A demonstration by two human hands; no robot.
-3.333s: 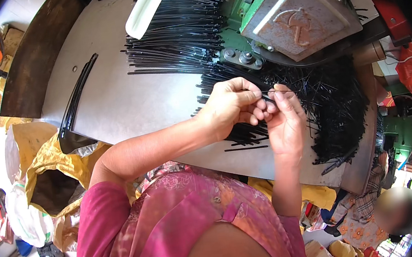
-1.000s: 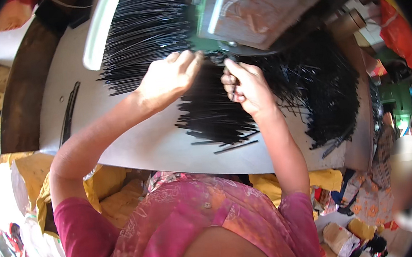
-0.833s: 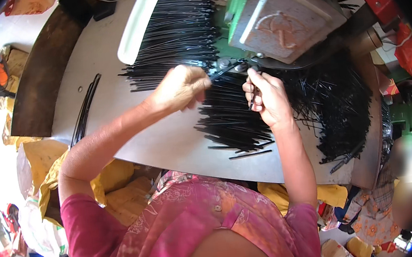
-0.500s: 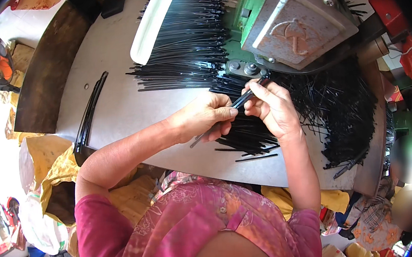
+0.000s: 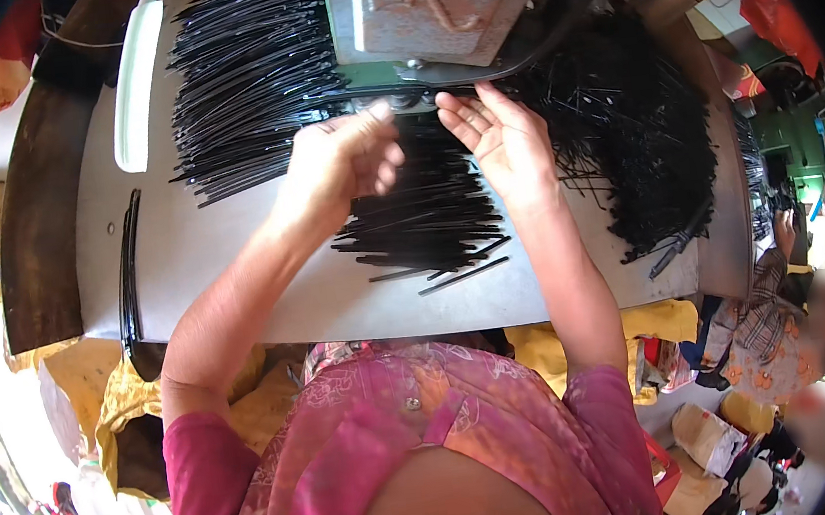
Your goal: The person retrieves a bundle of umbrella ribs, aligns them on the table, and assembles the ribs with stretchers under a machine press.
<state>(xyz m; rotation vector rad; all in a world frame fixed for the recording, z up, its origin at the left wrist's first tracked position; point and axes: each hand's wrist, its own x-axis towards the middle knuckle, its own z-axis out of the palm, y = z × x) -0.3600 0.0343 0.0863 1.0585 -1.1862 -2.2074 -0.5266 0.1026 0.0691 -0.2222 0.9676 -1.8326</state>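
My left hand (image 5: 345, 169) is a little blurred, with its thumb raised and its fingers loosely bent and apart; I see nothing in it. Opposite it, my right hand (image 5: 509, 142) is open, palm turned inward, its fingertips by the machine's lower edge. Just beyond both hands, a few thin black rods (image 5: 377, 90) lie crosswise at the foot of the green and grey machine (image 5: 467, 10). Below and between the hands spreads a pile of black rods (image 5: 419, 222). A larger stack of black rods (image 5: 248, 84) lies to the left of the machine.
A tangled heap of black rods (image 5: 630, 124) covers the table's right side. A white lamp (image 5: 141, 85) hangs over the left, near a few longer black strips (image 5: 131, 277). Yellow sacks (image 5: 133, 418) stand below the table edge. Another person (image 5: 762, 331) is at the far right.
Both hands have let go of the black rods held between them and moved apart. The view has shifted, so the machine and table sit farther left and higher.
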